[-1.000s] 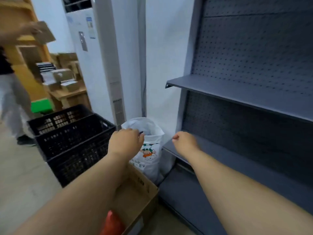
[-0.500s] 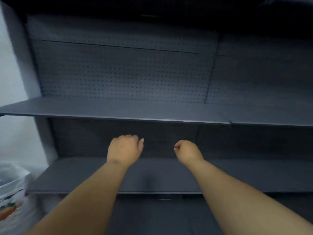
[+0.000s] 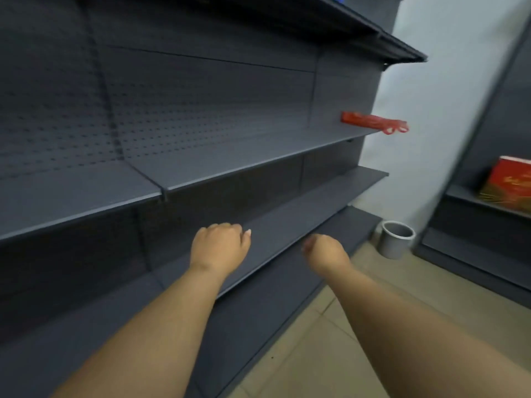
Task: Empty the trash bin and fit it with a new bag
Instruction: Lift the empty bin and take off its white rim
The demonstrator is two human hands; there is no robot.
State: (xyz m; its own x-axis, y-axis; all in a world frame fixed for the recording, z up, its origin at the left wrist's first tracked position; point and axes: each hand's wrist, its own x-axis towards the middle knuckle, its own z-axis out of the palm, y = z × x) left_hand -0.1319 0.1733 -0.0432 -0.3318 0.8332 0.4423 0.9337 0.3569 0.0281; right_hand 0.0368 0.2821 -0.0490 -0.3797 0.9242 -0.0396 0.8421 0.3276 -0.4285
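A small round grey trash bin (image 3: 391, 247) stands on the tiled floor at the far end of the aisle, against the white wall, with no bag visible in it. My left hand (image 3: 219, 246) and my right hand (image 3: 324, 251) are stretched out in front of me at the level of the lower shelves. Both have their fingers curled under and hold nothing. The bin is well beyond my right hand, up and to the right.
A long dark grey shelving unit (image 3: 201, 173) with bare shelves runs along my left. A red bundle (image 3: 373, 122) lies at the far end of one shelf. A second shelf unit on the right holds a red box (image 3: 510, 182). Beige tiled floor (image 3: 330, 354) lies between them.
The view has swung right along the shelving, from the white sack and black crates to the aisle's far end, and the grey bin has come into sight. My hands keep the same curled pose.
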